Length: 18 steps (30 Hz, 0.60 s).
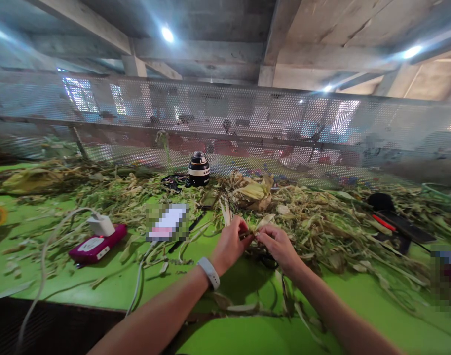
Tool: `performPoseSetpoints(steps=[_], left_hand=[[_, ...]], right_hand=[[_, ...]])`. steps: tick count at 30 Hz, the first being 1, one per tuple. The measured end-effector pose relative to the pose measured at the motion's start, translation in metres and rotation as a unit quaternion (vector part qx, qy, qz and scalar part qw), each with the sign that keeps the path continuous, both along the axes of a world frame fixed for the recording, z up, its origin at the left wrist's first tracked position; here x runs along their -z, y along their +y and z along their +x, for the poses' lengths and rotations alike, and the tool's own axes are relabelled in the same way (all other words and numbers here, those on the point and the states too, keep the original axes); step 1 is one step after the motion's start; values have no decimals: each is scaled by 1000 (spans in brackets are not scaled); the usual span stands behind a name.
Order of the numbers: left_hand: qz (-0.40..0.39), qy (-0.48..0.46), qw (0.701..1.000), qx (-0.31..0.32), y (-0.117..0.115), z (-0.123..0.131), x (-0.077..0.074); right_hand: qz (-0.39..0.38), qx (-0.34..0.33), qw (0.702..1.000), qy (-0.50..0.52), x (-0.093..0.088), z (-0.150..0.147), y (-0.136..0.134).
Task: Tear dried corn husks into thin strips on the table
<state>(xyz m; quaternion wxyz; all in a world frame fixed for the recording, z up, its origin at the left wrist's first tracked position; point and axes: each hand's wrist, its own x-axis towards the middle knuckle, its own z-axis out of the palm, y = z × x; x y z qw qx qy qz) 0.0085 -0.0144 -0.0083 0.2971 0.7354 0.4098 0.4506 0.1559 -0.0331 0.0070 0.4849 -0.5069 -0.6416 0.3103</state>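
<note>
My left hand (231, 241), with a pale band on its wrist, is closed over the green table (244, 283). Pale, dry leaf strips (226, 211) stick up from its fingers. Close on its right, my right hand (275, 242) pinches with thumb and forefinger at a bit of dry leaf (265, 222). The fingertips of both hands nearly meet, and the small piece between them is partly hidden. Behind them lies a bundle of yellowish dry leaves (255, 191). Loose leaf scraps (314, 231) cover much of the table around the hands.
A black bottle (199, 170) stands at the back before a perforated metal screen (218, 108). To the left lie a blurred phone (168, 223), a purple power strip (97, 245) with a white charger (101, 226), and a white cable (44, 261). Dark items with a red part (384, 223) lie right.
</note>
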Motion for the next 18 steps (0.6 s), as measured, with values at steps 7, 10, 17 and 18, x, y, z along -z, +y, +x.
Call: performPoseSetpoints(steps=[7,10,17,18], left_hand=[[18,4,1000,4,-1,0,1],[11,0,1000,-4,-1,1,2],[4,0,1000,7,-2,3,3],[2,1,1000,10,-2,2,2]], right_hand=[[9,1,1000,8,-1,1,0],[2,8,1000,-14,0,2,1],[43,18,998,-37,0,3,-1],[47,18,998,-41,0,3,-1]])
